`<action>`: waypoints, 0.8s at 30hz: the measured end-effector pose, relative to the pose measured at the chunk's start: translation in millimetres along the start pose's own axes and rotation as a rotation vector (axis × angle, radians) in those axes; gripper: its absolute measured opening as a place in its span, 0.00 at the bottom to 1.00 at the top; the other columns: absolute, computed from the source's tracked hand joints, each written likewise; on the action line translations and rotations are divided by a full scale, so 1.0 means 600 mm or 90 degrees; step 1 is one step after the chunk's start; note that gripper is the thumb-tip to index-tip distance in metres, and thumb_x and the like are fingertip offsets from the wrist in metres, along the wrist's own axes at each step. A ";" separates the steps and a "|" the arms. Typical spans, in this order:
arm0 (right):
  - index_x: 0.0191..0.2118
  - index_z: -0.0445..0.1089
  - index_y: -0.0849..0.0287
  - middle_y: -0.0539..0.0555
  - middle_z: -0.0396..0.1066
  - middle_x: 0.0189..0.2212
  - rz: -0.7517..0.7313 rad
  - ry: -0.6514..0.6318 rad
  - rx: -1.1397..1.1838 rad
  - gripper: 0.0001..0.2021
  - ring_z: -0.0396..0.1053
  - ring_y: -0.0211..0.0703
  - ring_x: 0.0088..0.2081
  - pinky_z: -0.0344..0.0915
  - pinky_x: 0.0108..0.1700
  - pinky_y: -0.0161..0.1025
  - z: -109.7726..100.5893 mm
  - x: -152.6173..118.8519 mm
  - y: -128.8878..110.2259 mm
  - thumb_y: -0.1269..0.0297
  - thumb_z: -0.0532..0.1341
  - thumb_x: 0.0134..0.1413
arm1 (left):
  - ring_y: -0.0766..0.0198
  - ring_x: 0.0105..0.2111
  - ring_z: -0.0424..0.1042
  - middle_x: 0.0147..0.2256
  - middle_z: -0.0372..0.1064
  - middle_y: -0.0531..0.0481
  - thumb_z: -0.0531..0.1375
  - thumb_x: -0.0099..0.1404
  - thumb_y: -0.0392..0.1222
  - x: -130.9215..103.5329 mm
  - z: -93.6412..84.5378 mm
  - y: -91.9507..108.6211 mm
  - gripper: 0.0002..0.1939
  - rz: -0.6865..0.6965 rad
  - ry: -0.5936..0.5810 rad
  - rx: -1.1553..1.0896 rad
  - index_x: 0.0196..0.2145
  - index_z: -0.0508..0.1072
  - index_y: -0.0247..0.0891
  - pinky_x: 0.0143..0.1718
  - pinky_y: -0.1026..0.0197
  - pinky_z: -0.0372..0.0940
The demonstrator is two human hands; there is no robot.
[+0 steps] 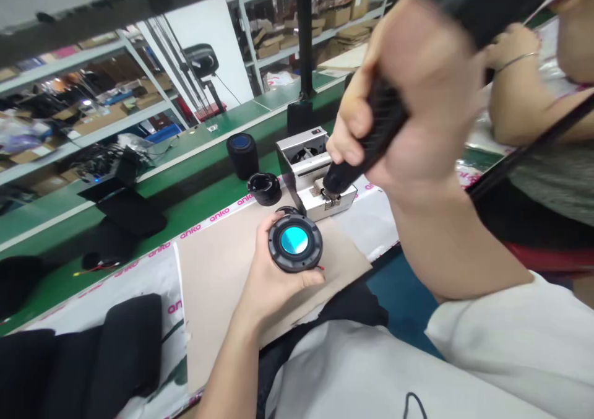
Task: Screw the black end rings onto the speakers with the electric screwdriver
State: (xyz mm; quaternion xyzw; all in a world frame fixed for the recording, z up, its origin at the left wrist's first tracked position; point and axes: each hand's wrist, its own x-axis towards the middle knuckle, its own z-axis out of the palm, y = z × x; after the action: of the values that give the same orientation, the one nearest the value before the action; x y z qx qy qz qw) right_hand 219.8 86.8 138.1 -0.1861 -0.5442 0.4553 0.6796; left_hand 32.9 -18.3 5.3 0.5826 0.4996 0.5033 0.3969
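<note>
My left hand (269, 276) is wrapped around a round black speaker part (275, 246) with a shiny cyan disc in its centre, held face up above a sheet of brown cardboard (218, 270). Up at the right, my right hand (413, 97) grips a black electric screwdriver (383, 125), slanted down to the left. Its tip is at the front of a white metal screw feeder (304, 159); whether a screw sits on the bit cannot be made out. Beyond the left hand stand a black ring-shaped part (263, 187) and a black cylindrical speaker (242, 155).
Black fabric-covered pieces (125, 345) lie at the lower left on printed plastic sheeting. Loose wires with a small part (95, 261) lie on the green bench (185, 202). A black post (305, 41) rises behind the feeder. Another person's arm (524, 91) is close at the right.
</note>
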 end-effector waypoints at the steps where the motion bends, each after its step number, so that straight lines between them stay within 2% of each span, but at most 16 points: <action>1: 0.26 0.70 0.54 0.45 0.62 0.18 -0.059 0.013 -0.010 0.22 0.58 0.37 0.15 0.56 0.16 0.42 -0.009 0.008 0.024 0.47 0.80 0.49 | 0.40 0.63 0.76 0.65 0.70 0.35 0.82 0.47 0.64 0.000 -0.001 0.000 0.57 -0.003 -0.008 0.007 0.65 0.61 0.46 0.63 0.42 0.73; 2: 0.26 0.69 0.55 0.45 0.62 0.17 -0.077 0.021 -0.029 0.22 0.57 0.36 0.15 0.54 0.15 0.42 -0.017 0.014 0.050 0.49 0.78 0.53 | 0.40 0.64 0.75 0.66 0.69 0.35 0.82 0.49 0.63 -0.001 -0.003 0.000 0.56 -0.006 -0.014 0.018 0.66 0.60 0.46 0.65 0.42 0.72; 3: 0.26 0.69 0.55 0.45 0.62 0.17 -0.073 0.023 -0.036 0.22 0.57 0.36 0.14 0.53 0.15 0.42 -0.024 0.017 0.074 0.49 0.78 0.53 | 0.40 0.66 0.74 0.67 0.68 0.35 0.82 0.51 0.61 -0.002 -0.006 -0.001 0.55 -0.008 -0.019 0.029 0.67 0.60 0.46 0.66 0.41 0.70; 5: 0.27 0.68 0.55 0.44 0.62 0.16 -0.038 0.032 -0.052 0.26 0.57 0.35 0.14 0.53 0.14 0.41 -0.036 0.019 0.112 0.45 0.81 0.48 | 0.40 0.68 0.72 0.69 0.65 0.34 0.81 0.52 0.59 -0.005 -0.014 -0.002 0.55 -0.015 -0.026 0.046 0.69 0.58 0.47 0.69 0.40 0.68; 8: 0.29 0.68 0.55 0.45 0.63 0.17 -0.002 0.033 -0.062 0.27 0.58 0.35 0.14 0.54 0.15 0.40 -0.047 0.014 0.136 0.40 0.79 0.50 | 0.39 0.69 0.70 0.70 0.64 0.34 0.82 0.52 0.59 -0.008 -0.021 -0.006 0.58 -0.029 -0.028 0.052 0.71 0.57 0.47 0.69 0.40 0.67; 10: 0.30 0.69 0.55 0.45 0.64 0.18 0.006 0.025 -0.065 0.26 0.59 0.35 0.15 0.54 0.15 0.39 -0.050 0.011 0.136 0.41 0.77 0.55 | 0.39 0.68 0.71 0.69 0.65 0.35 0.82 0.51 0.60 -0.009 -0.020 -0.009 0.58 -0.026 -0.017 0.042 0.70 0.59 0.47 0.67 0.41 0.69; 15: 0.28 0.68 0.55 0.45 0.63 0.17 0.019 0.000 -0.066 0.24 0.58 0.36 0.14 0.54 0.14 0.38 -0.055 0.009 0.138 0.43 0.76 0.57 | 0.42 0.60 0.78 0.63 0.71 0.38 0.82 0.46 0.68 -0.005 -0.007 -0.015 0.56 0.013 0.028 0.009 0.64 0.64 0.47 0.59 0.46 0.74; 18: 0.26 0.67 0.56 0.46 0.64 0.17 0.095 -0.043 -0.057 0.25 0.59 0.37 0.13 0.54 0.13 0.38 -0.060 0.005 0.134 0.44 0.77 0.55 | 0.43 0.57 0.80 0.61 0.73 0.39 0.82 0.47 0.66 -0.003 -0.001 -0.017 0.53 0.045 0.039 0.006 0.63 0.65 0.47 0.56 0.47 0.76; 20: 0.24 0.66 0.57 0.47 0.63 0.16 0.115 -0.041 -0.028 0.25 0.59 0.37 0.13 0.55 0.12 0.38 -0.056 0.007 0.117 0.47 0.78 0.54 | 0.43 0.57 0.80 0.61 0.73 0.39 0.81 0.50 0.65 -0.003 0.002 -0.016 0.50 0.055 0.039 0.010 0.62 0.66 0.47 0.55 0.46 0.77; 22: 0.24 0.67 0.57 0.46 0.62 0.16 0.064 -0.004 0.014 0.23 0.58 0.37 0.12 0.56 0.13 0.39 -0.041 0.015 0.085 0.51 0.77 0.54 | 0.43 0.57 0.80 0.61 0.73 0.38 0.80 0.52 0.67 -0.003 0.004 -0.014 0.49 0.056 0.035 0.014 0.62 0.66 0.47 0.54 0.45 0.78; 24: 0.29 0.70 0.56 0.45 0.63 0.17 0.014 -0.005 0.048 0.18 0.58 0.37 0.14 0.58 0.14 0.40 -0.020 0.026 0.048 0.52 0.77 0.54 | 0.43 0.57 0.80 0.61 0.73 0.38 0.79 0.52 0.68 -0.004 0.004 -0.013 0.49 0.054 0.025 0.013 0.63 0.65 0.47 0.53 0.46 0.78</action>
State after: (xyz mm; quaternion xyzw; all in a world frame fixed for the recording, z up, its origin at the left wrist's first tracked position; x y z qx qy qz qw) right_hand 218.8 117.6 121.5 -0.1643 -0.5272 0.4835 0.6791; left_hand 33.7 -18.8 -3.3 0.5971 0.4873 0.5260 0.3595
